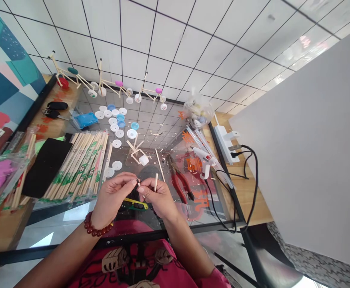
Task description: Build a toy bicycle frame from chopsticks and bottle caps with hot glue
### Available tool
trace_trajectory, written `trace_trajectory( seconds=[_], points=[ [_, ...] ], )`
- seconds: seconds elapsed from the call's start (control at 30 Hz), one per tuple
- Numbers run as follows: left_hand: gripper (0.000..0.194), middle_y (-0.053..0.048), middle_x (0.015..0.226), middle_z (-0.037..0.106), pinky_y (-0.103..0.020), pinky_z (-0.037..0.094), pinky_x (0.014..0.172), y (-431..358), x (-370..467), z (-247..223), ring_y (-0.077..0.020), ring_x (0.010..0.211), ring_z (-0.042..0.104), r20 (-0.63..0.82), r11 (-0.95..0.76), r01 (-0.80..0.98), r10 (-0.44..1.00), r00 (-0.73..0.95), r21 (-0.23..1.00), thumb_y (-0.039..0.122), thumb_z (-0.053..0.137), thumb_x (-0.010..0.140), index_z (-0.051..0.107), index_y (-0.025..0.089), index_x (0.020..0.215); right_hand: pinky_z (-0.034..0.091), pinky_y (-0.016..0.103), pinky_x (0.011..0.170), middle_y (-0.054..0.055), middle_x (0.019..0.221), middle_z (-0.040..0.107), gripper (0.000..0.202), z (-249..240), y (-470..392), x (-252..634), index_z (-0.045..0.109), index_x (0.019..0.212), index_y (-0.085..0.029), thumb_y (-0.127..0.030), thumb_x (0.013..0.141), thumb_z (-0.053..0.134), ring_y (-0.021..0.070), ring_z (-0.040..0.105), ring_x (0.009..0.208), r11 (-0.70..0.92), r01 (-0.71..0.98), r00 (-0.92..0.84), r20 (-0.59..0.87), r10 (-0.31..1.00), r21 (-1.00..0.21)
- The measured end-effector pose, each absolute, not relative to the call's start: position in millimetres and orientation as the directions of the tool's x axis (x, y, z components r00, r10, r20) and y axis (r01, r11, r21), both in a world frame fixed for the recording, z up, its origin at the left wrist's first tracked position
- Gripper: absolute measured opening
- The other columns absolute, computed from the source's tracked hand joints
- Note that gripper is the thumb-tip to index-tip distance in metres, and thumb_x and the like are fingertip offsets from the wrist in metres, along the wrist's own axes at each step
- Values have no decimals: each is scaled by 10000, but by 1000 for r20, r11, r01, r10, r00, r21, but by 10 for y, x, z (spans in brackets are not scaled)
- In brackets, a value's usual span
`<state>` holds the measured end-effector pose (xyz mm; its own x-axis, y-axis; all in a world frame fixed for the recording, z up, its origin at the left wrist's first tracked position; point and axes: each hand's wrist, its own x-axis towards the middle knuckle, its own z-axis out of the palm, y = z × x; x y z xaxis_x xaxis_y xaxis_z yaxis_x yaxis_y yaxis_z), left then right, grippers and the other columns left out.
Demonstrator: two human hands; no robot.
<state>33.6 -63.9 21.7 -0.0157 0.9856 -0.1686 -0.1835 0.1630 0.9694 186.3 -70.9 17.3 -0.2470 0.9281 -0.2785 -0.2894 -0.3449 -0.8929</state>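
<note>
While I follow the work remotely through the head camera, a black sheet (47,168) and wrapped wooden sticks (81,162) lie toward the left, with white and blue plastic caps (113,121) beyond them and three stick models (119,83) along the tiled wall (163,40). The left hand (115,196), a beaded bracelet (94,229) at its wrist, pinches a tiny dark-tipped piece (138,184) between thumb and forefinger, directly in front of the right hand's fingertips. Just beyond rests a small stick frame (136,152) bearing a white cap (144,160). The right hand (161,198) presses thumb against fingers, a short pale stick (156,182) jutting up from its grip. Farther right, apart from both hands, lie red-handled pliers (177,186) and a white glue gun (204,157). I judge the step in hand to be fingertip work on the dark tip; the exact contact is too small for me to read. The next move, I reckon, calls for a steady right hand and light, precise left-hand pressure.
</note>
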Motion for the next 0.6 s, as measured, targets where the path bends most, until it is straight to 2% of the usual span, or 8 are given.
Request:
trace_trajectory(
  seconds=[0.17,0.4,0.6],
  points=[
    [123,-54,914,732,-282,516,763,-647,323,195,-188,852,666,-123,120,-98,992,-24,988,312,738,802,779,224,726,365,228,534,-39,562,593,283,142,-717,1858,667,728,-190,-445,778,778,85,461,515,-275,-228,-197,-233,952,-934],
    [77,-54,941,741,-284,531,800,-652,334,168,-186,895,675,-136,133,-143,990,-17,981,301,766,775,806,238,791,311,217,484,-46,533,581,356,160,-712,1839,639,739,-188,-511,747,787,73,406,470,-364,-303,-230,-303,925,-881],
    [63,-44,928,737,-264,524,789,-648,340,134,-170,877,668,-134,131,-134,991,-17,982,293,773,769,808,243,785,372,226,541,-41,568,592,305,141,-716,1855,656,738,-192,-470,776,773,86,461,519,-283,-231,-189,-242,952,-931]
  ],
)
